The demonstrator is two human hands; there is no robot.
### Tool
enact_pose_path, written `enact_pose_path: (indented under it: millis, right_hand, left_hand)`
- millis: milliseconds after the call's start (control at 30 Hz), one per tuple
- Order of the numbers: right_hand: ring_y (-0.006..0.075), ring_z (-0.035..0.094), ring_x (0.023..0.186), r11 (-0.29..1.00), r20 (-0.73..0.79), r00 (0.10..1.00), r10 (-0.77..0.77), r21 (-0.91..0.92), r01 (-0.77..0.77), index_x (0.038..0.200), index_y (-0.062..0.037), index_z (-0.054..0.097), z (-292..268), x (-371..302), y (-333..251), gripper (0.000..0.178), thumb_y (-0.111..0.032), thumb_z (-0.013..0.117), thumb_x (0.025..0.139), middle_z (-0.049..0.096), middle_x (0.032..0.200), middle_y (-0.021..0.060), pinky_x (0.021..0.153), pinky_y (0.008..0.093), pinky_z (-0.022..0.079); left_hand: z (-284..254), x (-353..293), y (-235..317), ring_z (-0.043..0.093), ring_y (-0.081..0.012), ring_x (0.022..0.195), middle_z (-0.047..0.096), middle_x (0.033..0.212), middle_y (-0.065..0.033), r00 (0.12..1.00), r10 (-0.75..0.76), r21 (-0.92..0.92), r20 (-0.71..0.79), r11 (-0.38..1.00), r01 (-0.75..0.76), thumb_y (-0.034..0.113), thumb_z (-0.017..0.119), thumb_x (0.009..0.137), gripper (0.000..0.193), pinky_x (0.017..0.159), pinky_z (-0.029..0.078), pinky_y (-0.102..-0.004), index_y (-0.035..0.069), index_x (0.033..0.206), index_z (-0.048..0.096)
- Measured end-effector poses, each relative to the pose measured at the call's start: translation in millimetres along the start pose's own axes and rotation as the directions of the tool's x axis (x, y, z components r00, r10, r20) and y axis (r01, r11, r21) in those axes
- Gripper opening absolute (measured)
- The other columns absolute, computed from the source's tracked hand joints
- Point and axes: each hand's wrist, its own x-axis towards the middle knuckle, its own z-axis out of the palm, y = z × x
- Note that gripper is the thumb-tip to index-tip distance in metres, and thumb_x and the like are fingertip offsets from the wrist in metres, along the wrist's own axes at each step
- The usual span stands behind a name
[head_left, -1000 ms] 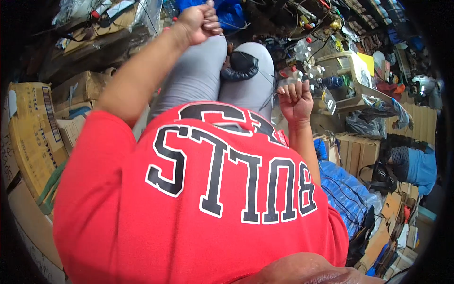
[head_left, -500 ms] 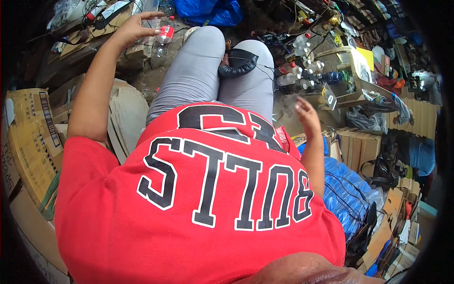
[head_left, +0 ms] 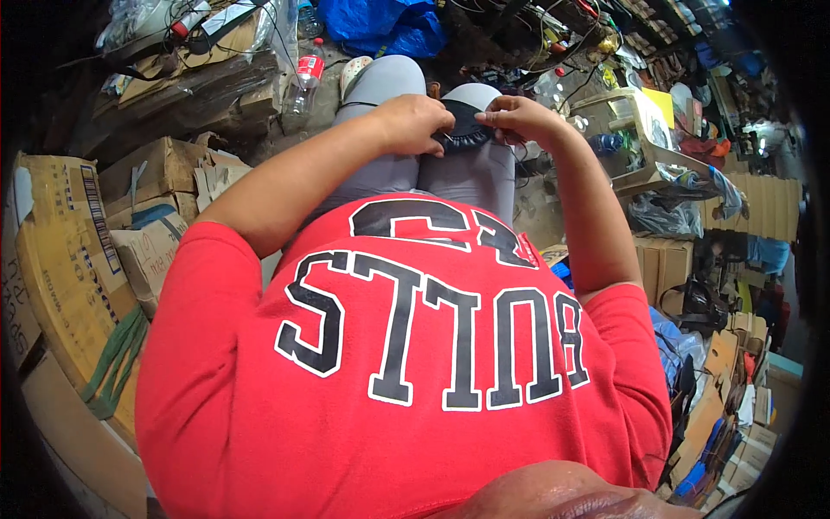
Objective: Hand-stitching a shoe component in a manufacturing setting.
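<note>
On my lap, between the thighs of my grey trousers, lies a black shoe-like piece [head_left: 464,137] with a smooth top and a puckered curved edge. My left hand [head_left: 413,124] is closed at its left side, fingertips pinched by the edge; a tiny thin thing shows there, too small to name. From the other side, my right hand [head_left: 517,119] pinches the piece's right edge between thumb and fingers. A dark cord [head_left: 359,104] crosses my left knee. The underside of the piece is hidden.
Beyond my left knee stands a plastic bottle with a red label [head_left: 304,82]. A blue plastic bag [head_left: 385,30] lies ahead. Cardboard boxes [head_left: 65,251] crowd the left. On the right are a wooden crate-like stand [head_left: 644,177], stacked cardboard [head_left: 666,264] and blue sheeting [head_left: 674,342].
Both hands were raised apart, out to the left and right, with fingers spread. They have come inward to the black piece on my lap and now grip its two sides.
</note>
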Motion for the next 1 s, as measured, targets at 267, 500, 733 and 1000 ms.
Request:
enact_pose_path:
  millis: [267,500,733,1000]
  right_hand:
    - [0.0058,0.047,0.047,0.992,0.059,0.998,0.034,0.118,-0.041,0.072,-0.0062,0.056,14.8,-15.0,28.0,0.031,-0.032,0.072,0.078,0.055,0.059,0.0001,0.043,0.0188,0.034]
    - [0.0082,0.051,0.058,0.995,-0.073,0.997,-0.035,0.095,0.042,0.077,-0.0039,0.058,24.6,-48.4,67.3,0.026,-0.028,0.066,0.084,0.055,0.064,-0.0003,0.055,0.0231,0.040]
    - [0.0076,0.048,0.060,0.931,-0.121,0.991,-0.057,0.353,0.096,0.078,-0.0064,0.057,33.5,-73.2,77.2,0.021,-0.025,0.062,0.087,0.053,0.067,-0.0029,0.059,0.0225,0.040]
    - [0.0050,0.041,0.055,0.931,-0.107,0.994,0.001,0.363,0.039,0.074,-0.0093,0.055,32.8,-94.0,72.5,0.022,-0.026,0.067,0.083,0.048,0.062,-0.0064,0.052,0.0208,0.030]
  left_hand:
    - [27.1,-1.4,8.3,0.060,-0.0294,0.087,0.057,0.091,-0.0100,0.995,0.097,0.190,0.011,0.977,-0.097,0.025,0.073,0.068,0.036,0.072,0.049,-0.0397,0.009,0.095,0.054]
    - [44.5,5.3,24.4,0.063,-0.0237,0.070,0.053,0.086,-0.0073,0.948,0.313,0.423,-0.053,0.867,-0.263,0.033,0.072,0.068,0.035,0.063,0.048,-0.0357,0.011,0.090,0.055]
    - [48.8,8.3,31.2,0.062,-0.0226,0.066,0.052,0.086,-0.0077,0.930,0.355,0.403,-0.091,0.868,-0.292,0.036,0.074,0.065,0.036,0.060,0.048,-0.0332,0.010,0.084,0.057]
    - [48.1,-2.2,20.3,0.062,-0.0258,0.068,0.052,0.090,-0.0098,0.875,0.455,0.283,-0.166,0.872,-0.400,0.031,0.073,0.066,0.033,0.062,0.049,-0.0369,0.011,0.087,0.056]
